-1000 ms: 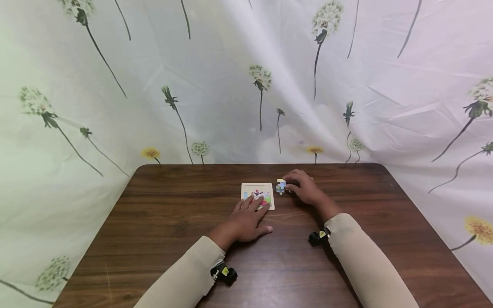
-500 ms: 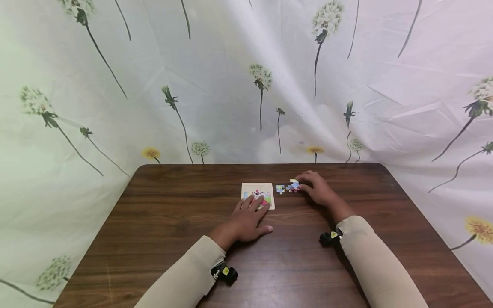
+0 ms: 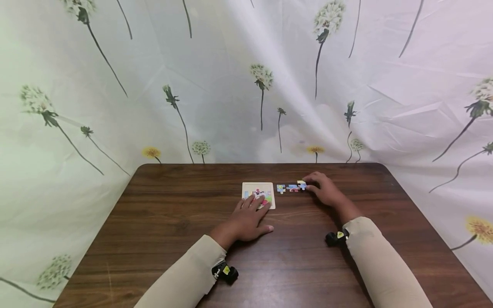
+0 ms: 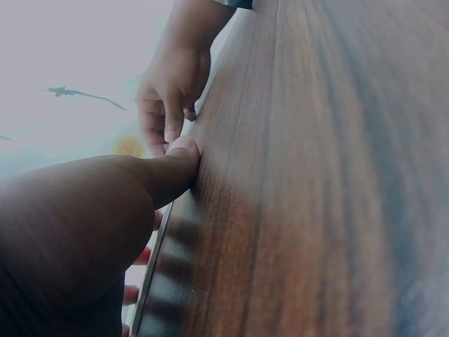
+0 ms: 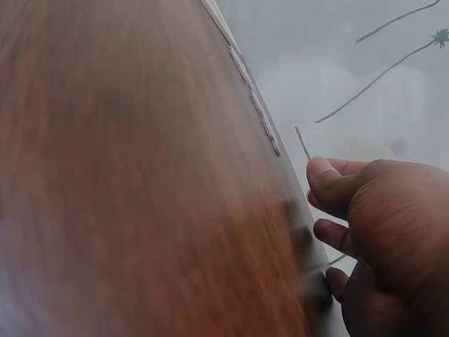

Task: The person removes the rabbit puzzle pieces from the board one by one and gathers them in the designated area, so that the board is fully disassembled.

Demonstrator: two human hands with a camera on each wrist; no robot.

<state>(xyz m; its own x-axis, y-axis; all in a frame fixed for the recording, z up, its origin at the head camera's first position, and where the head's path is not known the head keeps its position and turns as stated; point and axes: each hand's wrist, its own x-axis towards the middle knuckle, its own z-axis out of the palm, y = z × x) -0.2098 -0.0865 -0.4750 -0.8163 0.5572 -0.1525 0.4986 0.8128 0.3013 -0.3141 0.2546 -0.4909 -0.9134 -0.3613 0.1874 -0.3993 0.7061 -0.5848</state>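
Note:
My left hand lies spread with its fingers over the lower part of a square jigsaw puzzle board, which has a pale frame and a colourful cartoon picture. To the right, my right hand pinches a puzzle piece between thumb and forefinger. From the right wrist view, that piece appears edge-on, lifted off the tabletop. Between the board and the right hand, a blue and yellow puzzle piece and a blue and red puzzle piece lie in a row. The left fingers hide part of the board's picture.
Both hands work on a dark brown wooden table near its far edge. Behind it hangs a pale cloth printed with dandelions. A small black wrist camera sits at the left cuff, and another black camera at the right.
My right hand has moved rightward, away from the board, with the pinched puzzle piece, uncovering the pieces lying on the table. The left hand has stayed in place on the board.

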